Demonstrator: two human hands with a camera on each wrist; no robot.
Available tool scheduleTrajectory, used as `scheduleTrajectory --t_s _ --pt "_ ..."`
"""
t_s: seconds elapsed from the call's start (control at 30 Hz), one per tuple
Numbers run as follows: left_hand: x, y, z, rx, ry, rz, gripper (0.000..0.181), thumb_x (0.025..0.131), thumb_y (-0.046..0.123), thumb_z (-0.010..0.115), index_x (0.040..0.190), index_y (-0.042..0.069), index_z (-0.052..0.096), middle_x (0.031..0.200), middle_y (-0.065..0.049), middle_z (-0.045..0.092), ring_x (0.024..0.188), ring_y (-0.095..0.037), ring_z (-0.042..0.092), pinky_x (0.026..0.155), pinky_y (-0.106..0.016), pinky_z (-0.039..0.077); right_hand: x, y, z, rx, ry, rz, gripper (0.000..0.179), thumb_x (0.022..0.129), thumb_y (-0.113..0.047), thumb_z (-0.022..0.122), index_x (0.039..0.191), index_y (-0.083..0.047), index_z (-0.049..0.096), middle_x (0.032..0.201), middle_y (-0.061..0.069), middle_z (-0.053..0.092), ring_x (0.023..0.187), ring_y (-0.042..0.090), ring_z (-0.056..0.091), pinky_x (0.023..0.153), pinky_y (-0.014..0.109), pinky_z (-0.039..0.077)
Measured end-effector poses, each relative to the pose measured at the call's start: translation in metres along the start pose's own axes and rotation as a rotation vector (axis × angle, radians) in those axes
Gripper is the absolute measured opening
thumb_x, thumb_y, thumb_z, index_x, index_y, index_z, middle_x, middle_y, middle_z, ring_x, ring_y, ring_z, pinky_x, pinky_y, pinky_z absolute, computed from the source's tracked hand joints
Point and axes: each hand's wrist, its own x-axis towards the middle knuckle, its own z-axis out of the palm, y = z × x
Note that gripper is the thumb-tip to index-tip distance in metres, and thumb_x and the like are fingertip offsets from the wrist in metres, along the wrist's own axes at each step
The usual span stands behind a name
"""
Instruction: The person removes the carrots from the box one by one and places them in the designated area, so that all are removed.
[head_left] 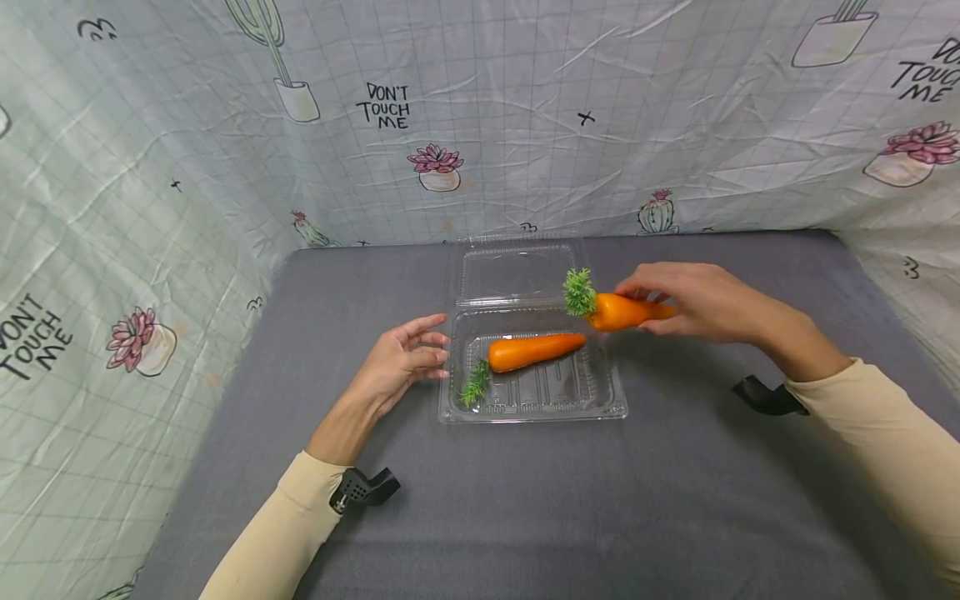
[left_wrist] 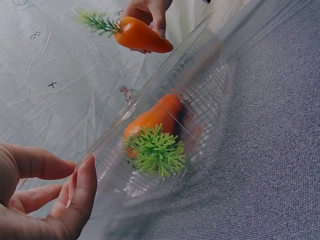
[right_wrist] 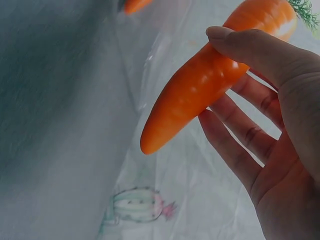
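My right hand (head_left: 693,302) holds a carrot (head_left: 619,312) with a leafy green top above the right side of a clear plastic container (head_left: 600,408). In the right wrist view, the thumb lies over the held carrot (right_wrist: 195,85), its tapered tip pointing away from the leaves. A second carrot (head_left: 534,351) lies inside the container, with its green top (head_left: 475,384) toward the left wall. My left hand (head_left: 401,360) is at the container's left edge, its fingers loosely bent. In the left wrist view, its fingertips (left_wrist: 87,172) are right at the rim.
The container's hinged lid (head_left: 517,271) lies folded back behind it. Everything stands on a grey cloth-covered table (head_left: 517,508). Printed fabric (head_left: 510,150) with plant drawings hangs behind and at both sides.
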Motion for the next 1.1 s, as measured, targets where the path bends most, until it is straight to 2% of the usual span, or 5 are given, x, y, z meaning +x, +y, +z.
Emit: scheduleTrajectory --t_s 0.33,0.7,1.1 --pt "-0.001 -0.001 0.0 0.002 0.005 0.001 0.067 0.09 -0.016 0.061 0.151 0.004 0.045 0.11 -0.01 0.058 0.086 -0.015 0.065 0.073 -0.031 0.065 -0.013 0.027 -0.001 0.005 -0.024 0.099 0.048 0.082 -0.014 0.086 0.124 -0.027 0.067 0.109 -0.01 0.069 0.096 0.011 0.066 0.078 0.04 0.059" --pt "-0.001 -0.001 -0.001 0.002 -0.002 -0.001 0.068 0.09 -0.016 0.061 0.153 0.003 0.042 0.11 -0.009 0.058 0.085 -0.015 0.065 0.073 -0.032 0.065 -0.022 0.051 -0.003 -0.031 -0.028 0.141 0.051 0.079 -0.008 0.086 0.124 -0.021 0.067 0.11 -0.004 0.07 0.097 0.015 0.067 0.079 0.043 0.06" --pt "-0.001 0.0 0.0 0.009 0.003 -0.004 0.068 0.09 -0.016 0.061 0.152 0.003 0.043 0.109 -0.01 0.058 0.084 -0.015 0.066 0.073 -0.032 0.065 -0.032 0.078 -0.005 -0.081 -0.1 0.187 0.046 0.081 -0.009 0.085 0.122 -0.018 0.068 0.115 -0.001 0.068 0.102 0.019 0.066 0.082 0.047 0.056"
